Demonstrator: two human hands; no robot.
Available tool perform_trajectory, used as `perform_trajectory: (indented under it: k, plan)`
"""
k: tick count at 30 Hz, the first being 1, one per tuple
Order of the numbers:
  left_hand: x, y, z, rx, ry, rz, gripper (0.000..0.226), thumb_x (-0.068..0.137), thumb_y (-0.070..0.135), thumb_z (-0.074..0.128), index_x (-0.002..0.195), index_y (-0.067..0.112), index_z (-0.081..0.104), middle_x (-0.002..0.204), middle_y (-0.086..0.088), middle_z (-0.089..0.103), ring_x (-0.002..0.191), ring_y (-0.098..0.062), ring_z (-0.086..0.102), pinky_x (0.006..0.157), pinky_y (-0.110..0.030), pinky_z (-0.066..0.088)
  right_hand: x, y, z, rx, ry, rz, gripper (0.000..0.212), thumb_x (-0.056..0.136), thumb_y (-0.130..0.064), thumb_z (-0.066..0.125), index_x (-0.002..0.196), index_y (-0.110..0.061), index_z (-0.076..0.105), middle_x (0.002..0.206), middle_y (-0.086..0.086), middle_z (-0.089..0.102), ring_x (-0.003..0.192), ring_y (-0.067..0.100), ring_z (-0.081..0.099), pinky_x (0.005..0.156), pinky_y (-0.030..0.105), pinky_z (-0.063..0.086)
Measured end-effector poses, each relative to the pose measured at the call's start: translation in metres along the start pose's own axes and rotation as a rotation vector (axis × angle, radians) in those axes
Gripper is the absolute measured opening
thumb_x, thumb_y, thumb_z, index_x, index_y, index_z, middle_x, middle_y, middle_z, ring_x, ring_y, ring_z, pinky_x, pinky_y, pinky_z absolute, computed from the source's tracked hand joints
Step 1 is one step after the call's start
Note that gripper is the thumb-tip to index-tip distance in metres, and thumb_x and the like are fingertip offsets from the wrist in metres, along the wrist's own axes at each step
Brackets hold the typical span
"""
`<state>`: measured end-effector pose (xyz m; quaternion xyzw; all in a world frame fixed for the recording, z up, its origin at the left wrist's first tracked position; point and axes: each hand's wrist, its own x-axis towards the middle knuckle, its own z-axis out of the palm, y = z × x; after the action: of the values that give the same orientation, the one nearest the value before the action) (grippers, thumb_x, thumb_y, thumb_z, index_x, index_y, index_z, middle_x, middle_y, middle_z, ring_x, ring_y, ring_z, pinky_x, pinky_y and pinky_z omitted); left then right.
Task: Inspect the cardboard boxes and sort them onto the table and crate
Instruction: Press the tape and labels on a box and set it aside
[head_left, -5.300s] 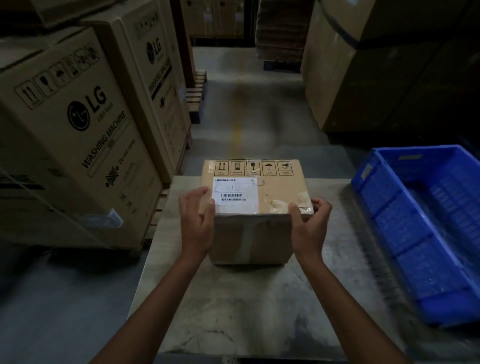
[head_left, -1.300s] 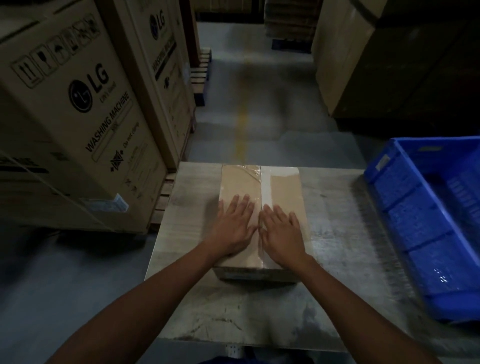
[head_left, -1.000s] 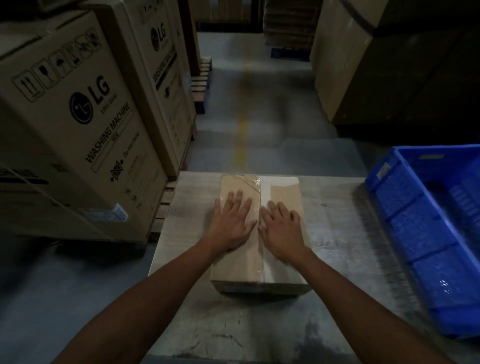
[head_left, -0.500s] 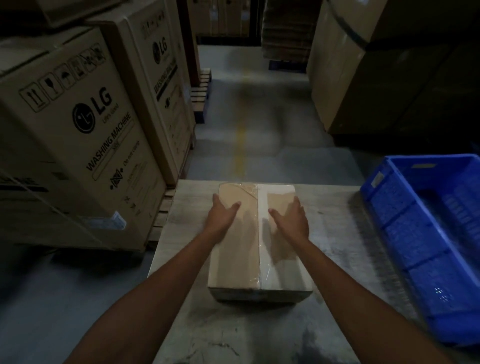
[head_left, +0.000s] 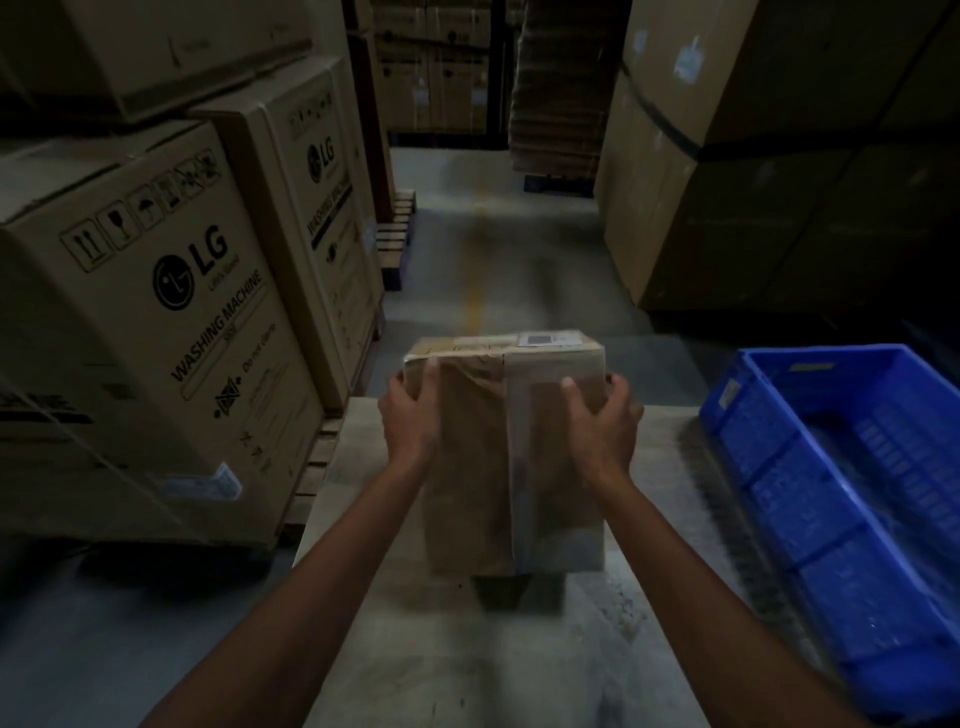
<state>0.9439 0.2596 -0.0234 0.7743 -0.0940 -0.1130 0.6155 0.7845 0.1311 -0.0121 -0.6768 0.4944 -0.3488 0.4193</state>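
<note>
A small brown cardboard box (head_left: 480, 467) with clear tape down its middle stands tipped up on the grey table (head_left: 467, 649), its taped face toward me and a white label on its top side. My left hand (head_left: 410, 415) grips the box's upper left edge, thumb on the front. My right hand (head_left: 597, 421) grips the upper right edge, fingers curled round the side. A blue plastic crate (head_left: 779, 467) lies on the table's right side.
Tall LG washing machine cartons (head_left: 156, 322) on wooden pallets stand close on the left. Large cardboard cartons (head_left: 727, 182) rise at the right. A grey floor aisle with a yellow line (head_left: 472, 291) runs ahead between them.
The box lay flat under my two flat palms. My hands slid to its far edge, took hold of the sides and tipped it upright toward me.
</note>
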Motion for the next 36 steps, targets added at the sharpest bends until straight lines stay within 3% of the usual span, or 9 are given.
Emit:
perform_trajectory:
  k: [5, 11, 13, 16, 19, 24, 28, 31, 36]
  plan:
    - [-0.018, 0.013, -0.008, -0.086, -0.034, 0.044, 0.094, 0.072, 0.092, 0.041, 0.136, 0.024, 0.047, 0.133, -0.003, 0.054, 0.118, -0.021, 0.054, 0.097, -0.043, 0.049, -0.010, -0.001, -0.010, 0.136, 0.039, -0.029, 0.057, 0.093, -0.062, 0.056, 0.129, -0.019, 0.042, 0.127, 0.009, 0.050, 0.106, 0.022, 0.056, 0.083, 0.037, 0.049]
    - [-0.034, -0.006, -0.015, 0.025, -0.060, 0.054, 0.043, 0.094, 0.040, 0.064, 0.124, 0.016, 0.045, 0.124, -0.009, 0.056, 0.113, -0.025, 0.060, 0.076, -0.024, 0.052, -0.018, 0.012, -0.021, 0.047, -0.012, 0.075, 0.049, 0.095, -0.047, 0.063, 0.128, -0.017, 0.041, 0.130, 0.009, 0.056, 0.109, 0.024, 0.060, 0.080, 0.037, 0.053]
    - [-0.041, -0.008, -0.021, 0.235, 0.017, 0.345, 0.042, 0.094, 0.024, 0.063, 0.129, 0.013, 0.044, 0.129, -0.011, 0.050, 0.118, -0.024, 0.054, 0.079, -0.016, 0.046, -0.023, 0.013, -0.024, -0.074, 0.043, -0.068, 0.054, 0.093, -0.035, 0.068, 0.136, -0.015, 0.041, 0.136, 0.009, 0.050, 0.116, 0.023, 0.056, 0.083, 0.036, 0.052]
    - [-0.050, -0.010, -0.021, 0.567, 0.049, 0.881, 0.039, 0.091, 0.014, 0.054, 0.130, 0.010, 0.052, 0.137, -0.013, 0.051, 0.132, -0.029, 0.046, 0.108, -0.039, 0.040, -0.032, 0.011, -0.023, -0.304, 0.055, -0.543, 0.046, 0.089, -0.023, 0.068, 0.132, -0.013, 0.052, 0.130, 0.009, 0.057, 0.113, 0.021, 0.055, 0.089, 0.037, 0.049]
    - [-0.056, -0.011, -0.023, 0.694, -0.067, 1.014, 0.026, 0.095, 0.023, 0.050, 0.111, 0.012, 0.068, 0.120, -0.008, 0.068, 0.112, -0.026, 0.063, 0.098, -0.044, 0.046, -0.040, 0.010, -0.016, -0.519, -0.057, -0.776, 0.035, 0.093, -0.033, 0.047, 0.114, -0.014, 0.068, 0.118, 0.006, 0.070, 0.112, 0.025, 0.064, 0.098, 0.047, 0.048]
    - [-0.044, 0.008, -0.027, 0.729, -0.205, 0.906, 0.018, 0.093, 0.028, 0.061, 0.102, 0.016, 0.071, 0.108, -0.001, 0.068, 0.100, -0.021, 0.061, 0.093, -0.038, 0.045, -0.025, 0.001, -0.023, -0.619, -0.257, -0.705, 0.029, 0.097, -0.033, 0.056, 0.120, -0.018, 0.066, 0.125, 0.002, 0.066, 0.118, 0.022, 0.058, 0.102, 0.044, 0.042]
    - [-0.029, 0.026, -0.021, 0.709, -0.291, 0.406, 0.067, 0.089, 0.047, 0.062, 0.145, 0.018, 0.042, 0.149, -0.010, 0.038, 0.137, -0.030, 0.037, 0.109, -0.052, 0.039, -0.023, 0.012, -0.030, -0.369, -0.056, -0.254, 0.066, 0.092, -0.047, 0.067, 0.147, -0.020, 0.043, 0.150, 0.008, 0.047, 0.136, 0.027, 0.045, 0.108, 0.049, 0.043]
    - [-0.010, 0.024, -0.024, 0.450, -0.329, 0.182, 0.095, 0.064, 0.066, 0.061, 0.145, 0.023, 0.038, 0.143, -0.005, 0.050, 0.128, -0.027, 0.052, 0.104, -0.052, 0.048, -0.029, 0.018, -0.026, 0.008, -0.048, 0.165, 0.059, 0.091, -0.053, 0.066, 0.137, -0.017, 0.055, 0.134, 0.008, 0.063, 0.117, 0.027, 0.061, 0.096, 0.044, 0.053]
    - [-0.025, 0.042, -0.031, 0.736, -0.404, 0.159, 0.093, 0.090, 0.039, 0.069, 0.159, 0.021, 0.010, 0.134, -0.008, 0.056, 0.111, -0.029, 0.064, 0.087, -0.042, 0.057, -0.010, 0.008, -0.036, 0.067, 0.018, 0.179, 0.036, 0.094, -0.046, 0.066, 0.106, -0.014, 0.074, 0.100, 0.005, 0.074, 0.088, 0.021, 0.067, 0.075, 0.034, 0.053]
